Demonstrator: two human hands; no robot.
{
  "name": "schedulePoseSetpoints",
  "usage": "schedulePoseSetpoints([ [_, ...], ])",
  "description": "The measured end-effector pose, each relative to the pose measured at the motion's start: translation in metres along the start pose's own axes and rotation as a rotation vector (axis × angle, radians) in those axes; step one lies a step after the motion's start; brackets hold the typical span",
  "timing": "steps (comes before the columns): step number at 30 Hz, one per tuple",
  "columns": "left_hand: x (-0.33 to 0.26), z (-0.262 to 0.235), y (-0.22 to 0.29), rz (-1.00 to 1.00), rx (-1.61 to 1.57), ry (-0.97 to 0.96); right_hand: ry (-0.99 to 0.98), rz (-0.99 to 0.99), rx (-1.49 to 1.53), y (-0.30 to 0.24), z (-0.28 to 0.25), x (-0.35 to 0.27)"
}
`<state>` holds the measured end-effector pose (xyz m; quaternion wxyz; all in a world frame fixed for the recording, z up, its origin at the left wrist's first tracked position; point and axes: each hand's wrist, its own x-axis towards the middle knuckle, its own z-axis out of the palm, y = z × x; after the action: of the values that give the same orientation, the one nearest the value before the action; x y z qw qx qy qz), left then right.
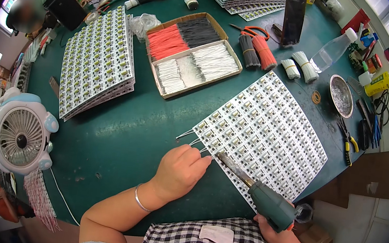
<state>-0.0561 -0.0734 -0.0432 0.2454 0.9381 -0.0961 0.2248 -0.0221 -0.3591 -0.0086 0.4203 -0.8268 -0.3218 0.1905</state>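
A large white circuit board panel [271, 126] with rows of small parts lies on the green table, one corner toward me. At its left edge my left hand [182, 169] is closed in a pinch on a thin white wire, whose end meets the board. Several more white wires [185, 134] stick out from that edge beside my fingers. My right hand [269, 232] is wrapped round the green handle of a soldering iron [269, 203]. The iron's dark tip touches or nearly touches the board edge by my left fingertips; which, I cannot tell.
A divided cardboard box [163, 91] holds red, black and white wires. Stacked panels [97, 61] stand left, near a fan [21, 136]. Around the right side are wire bundles [263, 52], a phone [293, 19], a bottle [331, 53], a metal bowl [341, 96] and pliers [347, 142].
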Motion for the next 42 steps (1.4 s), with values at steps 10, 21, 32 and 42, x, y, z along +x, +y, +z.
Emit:
schedulePoseSetpoints([
  [10, 0.000, -0.001, 0.001, -0.008, 0.009, -0.018, -0.066, -0.167, -0.301, -0.018, -0.005, 0.015],
  [21, 0.000, 0.000, 0.002, -0.023, 0.002, -0.017, 0.000, 0.091, 0.050, -0.002, 0.001, -0.008],
  [32, 0.002, 0.001, 0.005, -0.020, 0.003, -0.010, -0.016, 0.028, 0.045, 0.008, 0.004, -0.013],
  [42, 0.000, 0.003, 0.005, -0.014, -0.016, 0.011, -0.003, -0.046, -0.016, 0.011, 0.003, -0.013],
])
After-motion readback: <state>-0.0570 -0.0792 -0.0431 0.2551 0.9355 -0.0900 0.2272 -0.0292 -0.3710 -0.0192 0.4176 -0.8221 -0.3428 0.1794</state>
